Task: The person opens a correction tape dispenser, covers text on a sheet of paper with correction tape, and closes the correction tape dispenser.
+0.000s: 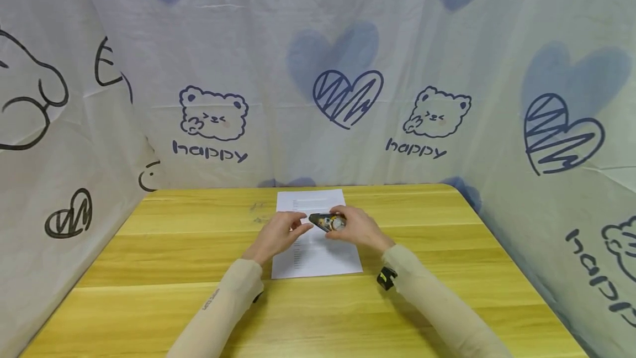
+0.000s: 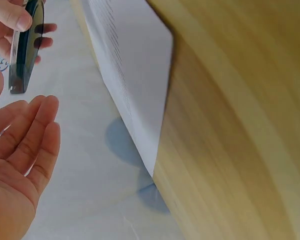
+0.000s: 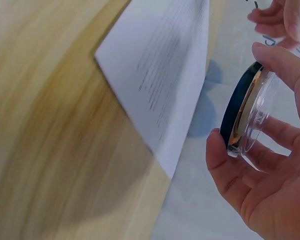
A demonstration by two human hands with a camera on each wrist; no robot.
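My right hand (image 1: 364, 230) holds a correction tape (image 1: 327, 221) above the sheet of paper, its narrow end pointing left. Small yellow and white wheels show through its casing. In the right wrist view the dispenser (image 3: 236, 112) is seen edge-on, dark on one side and clear on the other, between thumb and fingers. My left hand (image 1: 278, 235) is just left of the narrow end. Its fingers (image 2: 47, 117) are loosely bent with nothing between them in the left wrist view. Under both hands lies the white paper (image 1: 323, 264) printed with lines of text.
The wooden table (image 1: 174, 269) has faint dark marks left of the paper. White cloth (image 1: 278, 142) with hearts, bears and lettering hangs behind the table and along both sides. A black band (image 1: 386, 278) is on the right wrist.
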